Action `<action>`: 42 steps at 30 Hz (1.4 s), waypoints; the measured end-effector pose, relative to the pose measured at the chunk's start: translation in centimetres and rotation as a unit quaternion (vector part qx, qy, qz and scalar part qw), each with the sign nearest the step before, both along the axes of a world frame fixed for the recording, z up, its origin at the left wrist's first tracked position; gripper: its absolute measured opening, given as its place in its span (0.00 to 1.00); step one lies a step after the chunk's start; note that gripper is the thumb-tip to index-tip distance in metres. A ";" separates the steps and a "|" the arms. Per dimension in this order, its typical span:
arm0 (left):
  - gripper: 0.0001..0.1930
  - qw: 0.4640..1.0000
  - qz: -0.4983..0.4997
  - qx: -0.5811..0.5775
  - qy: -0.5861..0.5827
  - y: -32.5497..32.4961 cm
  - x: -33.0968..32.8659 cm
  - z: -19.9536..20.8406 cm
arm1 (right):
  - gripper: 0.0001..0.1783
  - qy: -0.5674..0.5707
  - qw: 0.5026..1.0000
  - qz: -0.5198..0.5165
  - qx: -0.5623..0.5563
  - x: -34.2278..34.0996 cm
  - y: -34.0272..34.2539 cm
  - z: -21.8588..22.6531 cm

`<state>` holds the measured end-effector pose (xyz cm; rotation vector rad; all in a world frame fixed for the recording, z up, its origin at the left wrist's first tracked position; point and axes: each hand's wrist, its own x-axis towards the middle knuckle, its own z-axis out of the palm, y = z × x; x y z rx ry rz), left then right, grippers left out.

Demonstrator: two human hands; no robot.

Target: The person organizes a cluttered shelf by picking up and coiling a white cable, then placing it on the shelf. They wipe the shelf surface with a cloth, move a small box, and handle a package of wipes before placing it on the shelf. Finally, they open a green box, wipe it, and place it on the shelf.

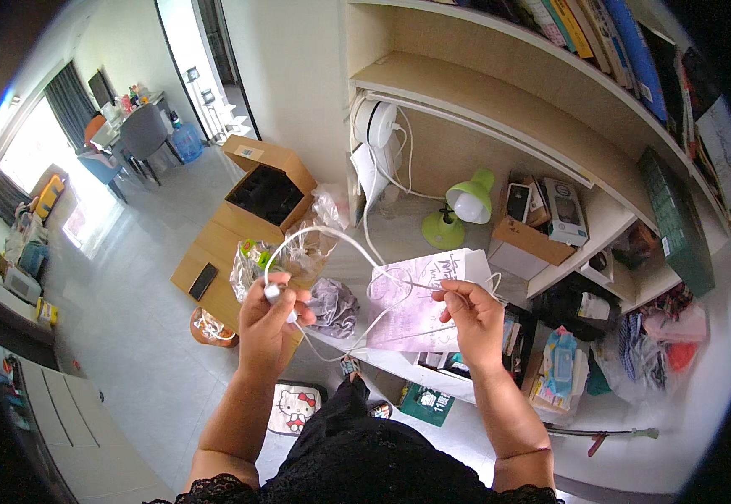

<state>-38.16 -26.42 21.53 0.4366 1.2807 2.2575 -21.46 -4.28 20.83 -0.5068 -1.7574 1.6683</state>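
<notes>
A white cable [325, 229] hangs in a loose loop between my two hands, above the desk. My left hand [266, 328] is closed around one part of it, where a white and grey plug-like piece shows between the fingers. With thumb and fingertips pinched, my right hand [476, 323] grips another stretch of the same cable. Sheets of pinkish paper with handwriting [412, 323] lie on the desk behind the loop. Beside my left hand sit a crumpled grey bundle [334, 307] and clear plastic bags [302, 256].
A green desk lamp [443, 228] and a cardboard box of small items [529, 239] stand under the shelves [475, 80]. On the wooden table [214, 244] at left are an open carton [244, 197] and a black phone [203, 281]. A drawer [454, 363] holds things below the paper.
</notes>
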 end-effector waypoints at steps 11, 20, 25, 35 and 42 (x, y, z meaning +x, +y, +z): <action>0.15 0.973 -0.212 0.013 0.091 7.3 -2.1 11.8 | 0.13 -0.144 0.987 0.030 0.072 -2.0 4.0 4.3; 0.15 0.952 -0.271 0.024 0.143 10.9 -3.3 18.9 | 0.48 -0.177 0.870 -0.120 0.444 -3.5 3.4 7.9; 0.14 0.944 -0.272 0.033 0.182 11.4 -3.4 21.1 | 0.48 -0.060 0.916 0.001 0.396 -5.6 1.8 11.3; 0.14 0.950 -0.224 0.111 0.190 4.8 -5.7 22.6 | 0.18 -0.080 0.950 0.214 0.215 -6.8 5.6 6.3; 0.12 0.972 -0.110 0.021 0.205 -0.5 -8.3 20.0 | 0.08 0.040 0.992 0.112 0.030 -5.5 5.7 9.5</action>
